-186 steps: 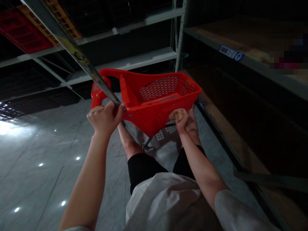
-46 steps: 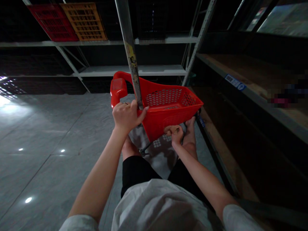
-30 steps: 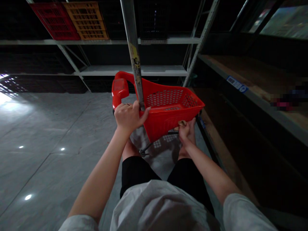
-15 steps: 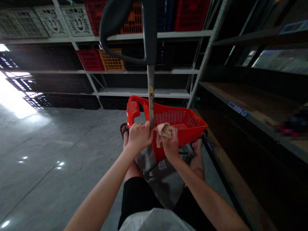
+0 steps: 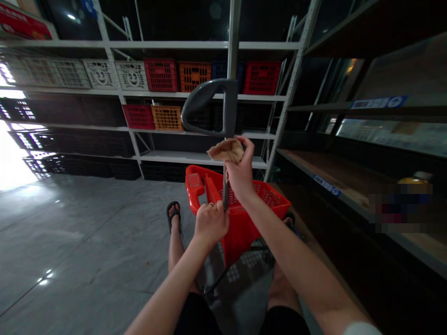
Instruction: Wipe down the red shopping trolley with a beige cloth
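Note:
A long metal pole rises in front of me from near the rim of a red plastic shopping cart. Higher up it carries a grey loop-shaped handle. My left hand is closed around the pole's lower end, beside the cart's rim; the fingertips are hidden. In my right hand is a crumpled tan cloth, pressed against the pole just under the grey handle. The fingers are wrapped about cloth and pole, hiding part of both.
White metal shelving with red, orange, blue and white crates stands ahead. Dark wooden shelves line the right side. Grey concrete floor stretches left. My feet in black sandals are either side of the cart.
My right hand has moved up the pole with the cloth, from the lower end to below the grey handle. My left hand stays at the bottom. The view has tilted up.

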The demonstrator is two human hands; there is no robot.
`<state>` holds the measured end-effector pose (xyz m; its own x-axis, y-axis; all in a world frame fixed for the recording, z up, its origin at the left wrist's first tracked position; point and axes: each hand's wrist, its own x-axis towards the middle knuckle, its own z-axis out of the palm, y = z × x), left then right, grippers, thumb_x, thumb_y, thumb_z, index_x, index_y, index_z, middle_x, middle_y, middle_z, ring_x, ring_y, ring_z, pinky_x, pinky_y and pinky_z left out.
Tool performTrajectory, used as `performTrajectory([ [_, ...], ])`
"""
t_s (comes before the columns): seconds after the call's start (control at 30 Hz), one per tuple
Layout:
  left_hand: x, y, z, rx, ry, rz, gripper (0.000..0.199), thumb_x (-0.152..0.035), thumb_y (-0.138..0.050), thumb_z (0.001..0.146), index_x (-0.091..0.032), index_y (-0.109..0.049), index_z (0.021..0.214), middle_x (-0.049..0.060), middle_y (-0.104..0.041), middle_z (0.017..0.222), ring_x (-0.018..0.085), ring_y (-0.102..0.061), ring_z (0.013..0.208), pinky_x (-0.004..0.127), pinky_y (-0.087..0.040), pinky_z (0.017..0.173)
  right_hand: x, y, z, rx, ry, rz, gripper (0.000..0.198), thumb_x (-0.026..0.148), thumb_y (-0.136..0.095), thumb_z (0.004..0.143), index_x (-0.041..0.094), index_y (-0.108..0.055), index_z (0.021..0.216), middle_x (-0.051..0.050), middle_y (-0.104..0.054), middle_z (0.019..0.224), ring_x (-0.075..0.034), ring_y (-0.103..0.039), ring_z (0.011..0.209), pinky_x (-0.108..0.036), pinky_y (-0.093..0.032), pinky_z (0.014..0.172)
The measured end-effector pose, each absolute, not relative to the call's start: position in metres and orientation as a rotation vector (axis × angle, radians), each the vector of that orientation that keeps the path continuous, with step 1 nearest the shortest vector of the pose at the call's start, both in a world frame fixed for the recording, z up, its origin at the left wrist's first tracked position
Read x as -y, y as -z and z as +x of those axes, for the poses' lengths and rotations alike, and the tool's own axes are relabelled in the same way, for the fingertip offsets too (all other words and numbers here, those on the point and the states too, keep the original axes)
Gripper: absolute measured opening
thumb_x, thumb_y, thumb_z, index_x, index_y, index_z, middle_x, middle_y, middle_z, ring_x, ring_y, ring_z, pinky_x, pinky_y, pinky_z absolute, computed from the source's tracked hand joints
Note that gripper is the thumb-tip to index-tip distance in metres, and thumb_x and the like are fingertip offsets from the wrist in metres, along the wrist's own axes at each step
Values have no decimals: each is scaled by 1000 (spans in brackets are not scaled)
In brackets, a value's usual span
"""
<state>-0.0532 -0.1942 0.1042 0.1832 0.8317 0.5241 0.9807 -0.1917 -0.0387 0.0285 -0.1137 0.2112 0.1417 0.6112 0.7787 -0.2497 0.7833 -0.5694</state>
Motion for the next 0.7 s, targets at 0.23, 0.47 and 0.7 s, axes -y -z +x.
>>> performTrajectory([
  [0.23,196,-109,-49,1733,547,-2107,35,-28,-40,101,-10,-71,103,20,-73,88,32,-72,86,44,-47,74,107,-176,35,1365,-996,-435,37,45,-79,80,25,-63,107,-1,-74,96,-16,-72,77,-30,-63,68],
  [0.47,192,-104,-45,1697,504,-2120,35,-23,-46,96,-6,-69,117,20,-75,96,31,-73,90,43,-47,74,128,-99,52,1290,-1163,-696,48,48,-94,55,22,-67,86,1,-73,81,-18,-72,78,-35,-63,79],
  [0.7,196,-102,-35,1738,532,-2058,31,-27,-43,102,-10,-69,98,16,-71,83,29,-70,82,42,-43,73,113,-201,41,1305,-957,-569,52,43,-93,62,24,-60,98,6,-68,76,-10,-61,60,-25,-55,58],
])
